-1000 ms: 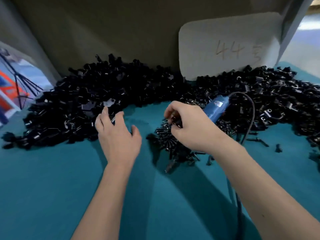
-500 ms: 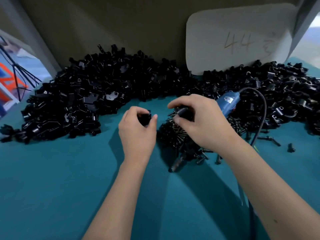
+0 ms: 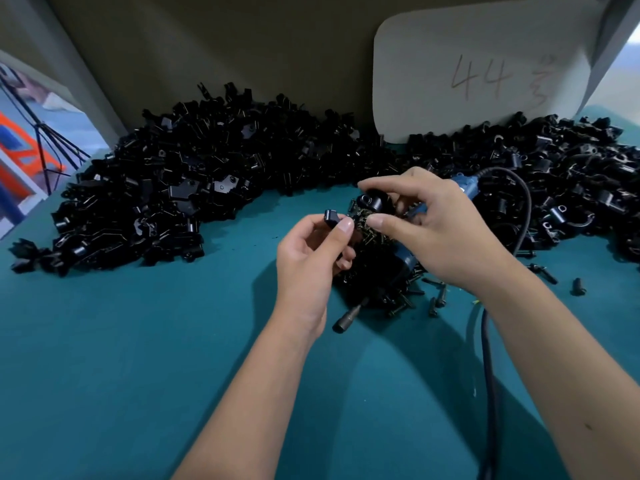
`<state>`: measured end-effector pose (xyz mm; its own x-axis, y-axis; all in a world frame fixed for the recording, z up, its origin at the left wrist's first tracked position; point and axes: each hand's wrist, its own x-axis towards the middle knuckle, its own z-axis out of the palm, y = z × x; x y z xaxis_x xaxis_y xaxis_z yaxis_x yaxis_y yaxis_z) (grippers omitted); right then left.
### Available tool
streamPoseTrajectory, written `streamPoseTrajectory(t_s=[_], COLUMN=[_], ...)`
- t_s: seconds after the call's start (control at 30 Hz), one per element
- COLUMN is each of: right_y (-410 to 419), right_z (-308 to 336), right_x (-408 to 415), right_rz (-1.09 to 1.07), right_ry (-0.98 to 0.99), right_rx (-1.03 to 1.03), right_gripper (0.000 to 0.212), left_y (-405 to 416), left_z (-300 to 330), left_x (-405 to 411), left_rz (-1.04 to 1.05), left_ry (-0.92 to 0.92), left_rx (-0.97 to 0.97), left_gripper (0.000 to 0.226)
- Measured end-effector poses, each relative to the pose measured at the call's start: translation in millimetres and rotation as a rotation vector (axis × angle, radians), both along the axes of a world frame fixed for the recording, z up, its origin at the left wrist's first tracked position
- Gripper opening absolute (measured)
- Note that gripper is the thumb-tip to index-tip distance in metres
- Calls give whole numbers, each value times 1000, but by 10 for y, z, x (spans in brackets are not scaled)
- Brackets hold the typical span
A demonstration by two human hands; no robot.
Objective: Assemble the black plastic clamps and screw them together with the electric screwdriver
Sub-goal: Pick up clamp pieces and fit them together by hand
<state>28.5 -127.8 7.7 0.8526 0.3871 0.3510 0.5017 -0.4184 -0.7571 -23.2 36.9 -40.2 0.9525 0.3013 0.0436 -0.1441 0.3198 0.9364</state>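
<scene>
Your two bare hands met just above the centre of a teal tabletop [image 3: 121, 358], seen from your head looking down. Your left hand [image 3: 308, 258] had its thumb and forefinger curled into a grip, pinching a small black clamp piece [image 3: 331, 218] at its fingertips. Your right hand [image 3: 440, 230], at 3 o'clock from the left and almost touching it, pinched a second, rounded black clamp piece [image 3: 370, 201] between thumb and forefinger, a little higher than the first. The two pieces were close together but apart.

Under your right palm lay the electric screwdriver [image 3: 401, 268], its blue body showing past your knuckles at 1 o'clock and its metal bit tip [image 3: 346, 318] pointing toward 7 o'clock, resting on the tabletop. Whether your lower right fingers also held the tool could not be told. Its dark cord [image 3: 519, 216] looped out at 2 o'clock and ran down along your right forearm toward 5 o'clock.

Beneath both hands sat a small heap of dark screws [image 3: 391, 296], with a few loose ones scattered at 4 o'clock. A long bank of black plastic clamp parts [image 3: 194, 181] curved across the far side from 9 o'clock to 3 o'clock. Behind it at 1 o'clock, a pale board [image 3: 433, 46] with "44" handwritten on it leaned against the dull wall.
</scene>
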Motion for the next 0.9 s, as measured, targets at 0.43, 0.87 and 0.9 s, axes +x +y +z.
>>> streamPoseTrajectory(t_s=[0.43, 0.87, 0.9], right_y=[-134, -133, -124], right_z=[-116, -195, -200], right_x=[61, 61, 61], right_rz=[121, 99, 96], right_ry=[177, 380, 388], right_rx=[216, 393, 393], right_gripper=[34, 26, 20], left_y=[-48, -55, -62], left_z=[-147, -143, -137], left_x=[-36, 42, 49], left_rz=[5, 46, 41], left_ry=[-64, -96, -98], left_rx=[150, 306, 312], left_gripper=[28, 34, 33])
